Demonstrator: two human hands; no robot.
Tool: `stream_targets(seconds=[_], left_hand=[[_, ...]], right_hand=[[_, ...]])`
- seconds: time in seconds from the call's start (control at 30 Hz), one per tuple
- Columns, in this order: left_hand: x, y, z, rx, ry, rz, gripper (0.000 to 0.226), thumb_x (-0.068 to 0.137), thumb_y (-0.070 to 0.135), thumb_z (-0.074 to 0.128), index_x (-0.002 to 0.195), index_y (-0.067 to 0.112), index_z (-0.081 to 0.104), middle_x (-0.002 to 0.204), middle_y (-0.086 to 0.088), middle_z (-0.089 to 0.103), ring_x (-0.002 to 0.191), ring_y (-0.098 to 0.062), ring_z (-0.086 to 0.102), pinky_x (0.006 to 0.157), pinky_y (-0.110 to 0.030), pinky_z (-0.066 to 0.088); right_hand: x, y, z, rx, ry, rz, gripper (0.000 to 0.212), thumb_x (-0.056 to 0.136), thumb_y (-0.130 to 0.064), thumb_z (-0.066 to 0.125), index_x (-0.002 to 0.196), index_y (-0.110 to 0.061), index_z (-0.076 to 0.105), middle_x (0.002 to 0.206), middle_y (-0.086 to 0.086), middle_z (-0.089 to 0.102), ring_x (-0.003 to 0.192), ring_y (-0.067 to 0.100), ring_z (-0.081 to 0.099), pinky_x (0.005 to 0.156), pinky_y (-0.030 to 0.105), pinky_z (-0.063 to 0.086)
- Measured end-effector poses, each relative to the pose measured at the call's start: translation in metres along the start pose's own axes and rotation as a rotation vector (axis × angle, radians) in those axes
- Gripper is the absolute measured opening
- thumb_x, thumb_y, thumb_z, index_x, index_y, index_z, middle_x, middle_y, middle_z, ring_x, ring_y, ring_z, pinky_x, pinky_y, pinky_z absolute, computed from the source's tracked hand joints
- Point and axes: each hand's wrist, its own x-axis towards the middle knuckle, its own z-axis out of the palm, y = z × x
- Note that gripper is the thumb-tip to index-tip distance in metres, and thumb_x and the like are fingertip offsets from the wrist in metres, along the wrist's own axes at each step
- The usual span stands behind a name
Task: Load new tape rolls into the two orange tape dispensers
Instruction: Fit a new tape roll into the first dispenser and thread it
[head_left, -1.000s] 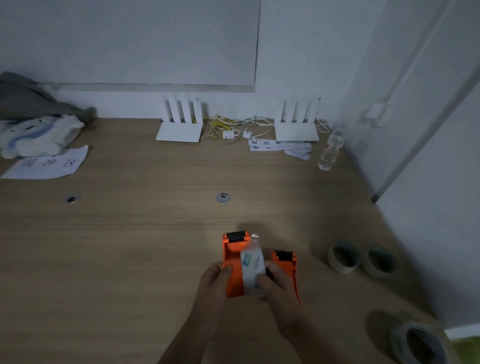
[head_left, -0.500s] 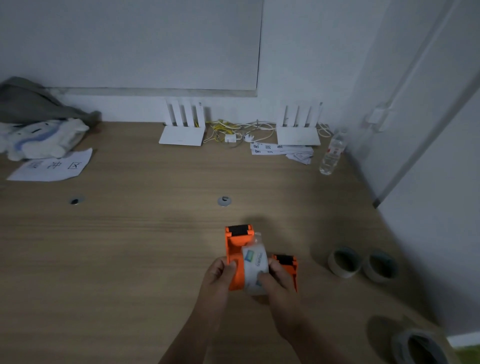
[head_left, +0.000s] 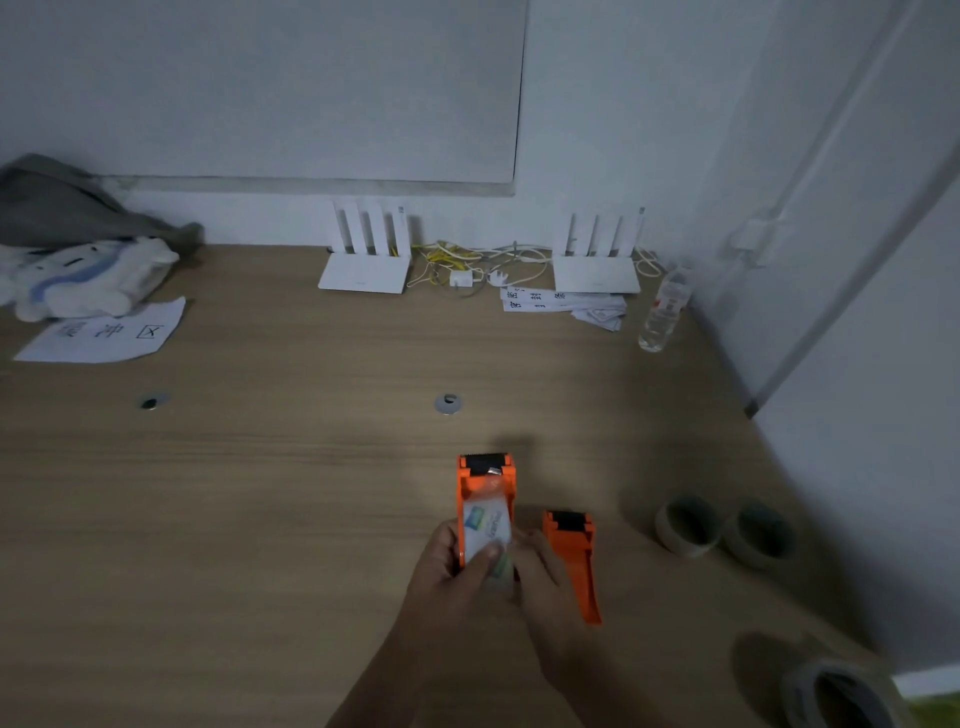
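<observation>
Near table edge, between the two hands: first dispenser (head_left: 485, 499), orange, long axis running straight away from the body, black cutter end farthest out.
Roll in first dispenser: wrapped tape roll (head_left: 487, 527), white label up, sitting inside the orange frame, just behind the cutter end.
Left hand (head_left: 451, 569): against the left side of the first dispenser, thumb laid over the near end of the roll, fingers closed round frame and roll together.
Right hand (head_left: 540, 569): against the right side of the first dispenser, fingers curled toward the roll; whether gripping roll or frame cannot be told.
Just right of first dispenser: second dispenser (head_left: 574, 564), lying flat, long axis nearly parallel, cutter end away, handle toward the body, nothing loaded; right hand nearer to it.
Well right of first dispenser: two tape rolls (head_left: 688, 525), side by side, touching or nearly so; right hand nearer.
Right of and nearer than first dispenser: larger roll (head_left: 841, 696), cut off by the picture's lower edge.
Hard to make out: hub inside the first dispenser, hidden by roll and fingers; seating of the roll judged unfinished, not certain; dim light, labels unreadable.
</observation>
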Motion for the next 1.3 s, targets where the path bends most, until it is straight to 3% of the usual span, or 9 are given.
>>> stream_targets(seconds=[0.13, 0.27, 0.4, 0.53, 0.67, 0.8, 0.97, 1.17, 1.3], left_hand=[[-0.008, 0.003, 0.003, -0.053, -0.017, 0.014, 0.013, 0.091, -0.002, 0.059, 0.102, 0.003, 0.060, 0.081, -0.005, 0.074, 0.067, -0.008, 0.069, 0.056, -0.018, 0.053], [-0.009, 0.001, 0.003, -0.008, 0.017, 0.043, 0.017, 0.091, 0.008, 0.063, 0.108, 0.007, 0.060, 0.094, -0.010, 0.073, 0.078, -0.009, 0.069, 0.066, -0.021, 0.054], [-0.014, -0.004, 0.004, 0.105, 0.036, 0.062, 0.013, 0.092, 0.014, 0.061, 0.105, 0.016, 0.061, 0.091, -0.001, 0.071, 0.075, 0.004, 0.065, 0.067, -0.012, 0.049], [-0.023, -0.008, 0.002, 0.137, 0.048, 0.076, 0.022, 0.084, 0.032, 0.068, 0.102, 0.023, 0.061, 0.088, -0.001, 0.074, 0.075, -0.005, 0.067, 0.069, -0.027, 0.053], [-0.026, -0.007, 0.004, 0.105, -0.001, 0.090, 0.038, 0.076, 0.005, 0.077, 0.106, 0.017, 0.057, 0.091, 0.009, 0.075, 0.073, -0.002, 0.066, 0.066, -0.020, 0.053], [-0.029, -0.007, 0.004, 0.067, 0.098, 0.109, 0.037, 0.067, 0.034, 0.079, 0.096, 0.019, 0.061, 0.076, -0.020, 0.068, 0.060, -0.020, 0.063, 0.056, -0.033, 0.052], [-0.022, -0.008, 0.010, 0.093, 0.234, 0.030, 0.036, 0.068, 0.055, 0.068, 0.085, 0.023, 0.068, 0.071, -0.010, 0.074, 0.060, -0.019, 0.072, 0.054, -0.037, 0.058], [-0.028, -0.011, 0.015, 0.176, 0.150, 0.037, 0.046, 0.058, 0.028, 0.085, 0.098, 0.018, 0.064, 0.080, -0.004, 0.073, 0.065, -0.004, 0.070, 0.056, -0.019, 0.055], [-0.027, -0.006, 0.018, 0.184, 0.245, 0.068, 0.045, 0.050, 0.047, 0.076, 0.086, 0.022, 0.068, 0.073, 0.005, 0.074, 0.060, -0.002, 0.067, 0.057, -0.018, 0.053]], right_hand=[[0.024, -0.020, -0.003, 0.032, 0.089, 0.077, 0.040, 0.091, -0.039, 0.054, 0.103, -0.004, 0.069, 0.096, 0.020, 0.074, 0.083, 0.038, 0.069, 0.079, 0.049, 0.057], [0.037, -0.041, -0.001, -0.011, 0.086, 0.052, 0.019, 0.083, -0.024, 0.071, 0.070, -0.010, 0.073, 0.066, 0.008, 0.073, 0.062, 0.019, 0.072, 0.056, 0.029, 0.055], [0.047, -0.047, 0.004, -0.149, 0.110, -0.107, 0.009, 0.078, -0.022, 0.077, 0.075, -0.013, 0.079, 0.074, 0.005, 0.078, 0.075, 0.021, 0.075, 0.070, 0.037, 0.060], [0.046, -0.054, 0.006, -0.270, 0.075, -0.254, 0.019, 0.081, -0.031, 0.076, 0.071, -0.015, 0.079, 0.064, 0.000, 0.075, 0.060, 0.011, 0.070, 0.057, 0.027, 0.053], [0.046, -0.058, 0.004, -0.234, 0.059, -0.248, 0.011, 0.082, -0.019, 0.076, 0.071, -0.018, 0.079, 0.069, -0.001, 0.077, 0.066, 0.009, 0.071, 0.065, 0.028, 0.055], [0.043, -0.075, 0.007, -0.196, 0.033, -0.252, 0.013, 0.080, -0.011, 0.075, 0.070, -0.020, 0.077, 0.064, -0.004, 0.075, 0.059, 0.003, 0.067, 0.063, 0.023, 0.051], [0.042, -0.101, 0.003, -0.150, 0.024, -0.337, 0.007, 0.083, -0.014, 0.073, 0.079, -0.013, 0.079, 0.067, -0.003, 0.074, 0.058, 0.002, 0.064, 0.060, 0.021, 0.053], [0.054, -0.104, -0.006, -0.159, 0.091, -0.281, 0.006, 0.081, -0.014, 0.076, 0.076, -0.017, 0.078, 0.060, -0.007, 0.071, 0.055, 0.002, 0.062, 0.060, 0.027, 0.055], [0.054, -0.106, -0.005, -0.113, 0.118, -0.292, 0.015, 0.080, -0.014, 0.076, 0.066, -0.020, 0.076, 0.056, -0.004, 0.069, 0.052, 0.006, 0.060, 0.056, 0.027, 0.053]])
